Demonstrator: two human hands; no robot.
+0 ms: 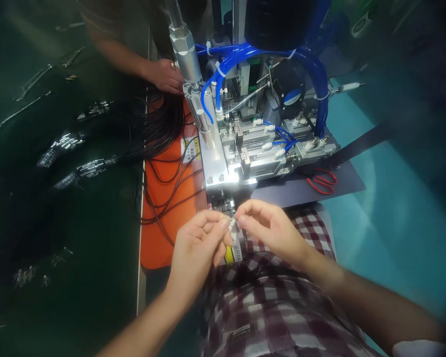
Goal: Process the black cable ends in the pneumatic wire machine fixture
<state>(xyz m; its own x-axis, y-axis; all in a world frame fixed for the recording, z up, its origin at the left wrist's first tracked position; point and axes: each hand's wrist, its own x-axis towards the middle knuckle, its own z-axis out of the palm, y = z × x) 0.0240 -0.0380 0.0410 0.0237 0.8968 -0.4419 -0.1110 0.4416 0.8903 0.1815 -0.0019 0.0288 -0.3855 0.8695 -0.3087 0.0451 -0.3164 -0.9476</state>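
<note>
Just in front of the metal machine (223, 168), above my checked lap, my left hand (196, 243) and right hand (271, 228) meet fingertip to fingertip. Both pinch a small white piece (232, 222) between thumb and forefinger. Black cables (163, 134) trail over an orange mat (159, 238) on my left, and red scissors (322, 181) lie on my right. Another person's hand (166, 75) rests beyond the cables.

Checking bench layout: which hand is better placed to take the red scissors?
Probably the right hand: the red scissors lie on its side, while the left hand sits by the orange mat. Both pinch a small part.
</note>
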